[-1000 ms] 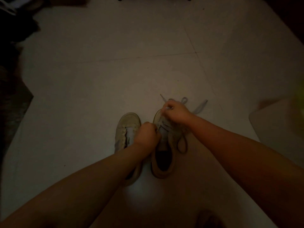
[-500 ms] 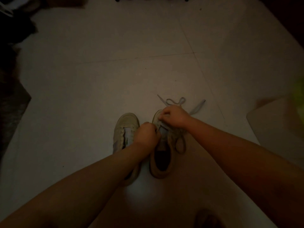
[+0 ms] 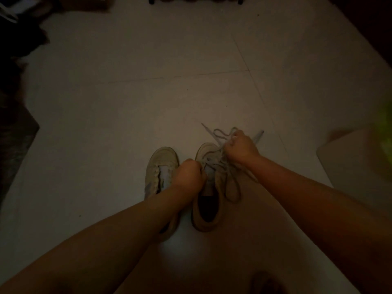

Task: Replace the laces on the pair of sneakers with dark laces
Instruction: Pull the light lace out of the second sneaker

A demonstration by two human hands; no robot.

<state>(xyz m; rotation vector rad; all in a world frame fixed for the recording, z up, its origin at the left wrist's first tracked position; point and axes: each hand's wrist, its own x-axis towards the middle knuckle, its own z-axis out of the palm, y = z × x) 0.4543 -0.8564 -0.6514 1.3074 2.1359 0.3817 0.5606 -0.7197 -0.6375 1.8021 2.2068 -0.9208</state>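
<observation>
Sneakers, 2 of them, pale cream and low-cut, stand side by side on the pale tiled floor [image 3: 127,102], toes pointing away from the person. On the left cream sneaker [image 3: 162,166] I cannot tell in this dim light whether a lace is threaded; its heel is hidden under the left forearm. The right cream sneaker [image 3: 209,187] shows its dark opening toward the viewer.

From its eyelets a light grey flat shoelace [image 3: 220,134] runs up loose, with loops and free ends lying on the floor past the toe and another slack loop drooping along the shoe's right side.

The right hand [image 3: 240,148] is raised over the toe of that shoe, fingers curled and clamped on strands of the lace. The left hand [image 3: 188,175] sits at the shoe's left eyelet row, fingers curled tight together at the upper; what exactly they pinch there cannot be made out.

At the right edge lie a pale rounded board [image 3: 356,158] and a blurred yellow-green shape [image 3: 385,128].
</observation>
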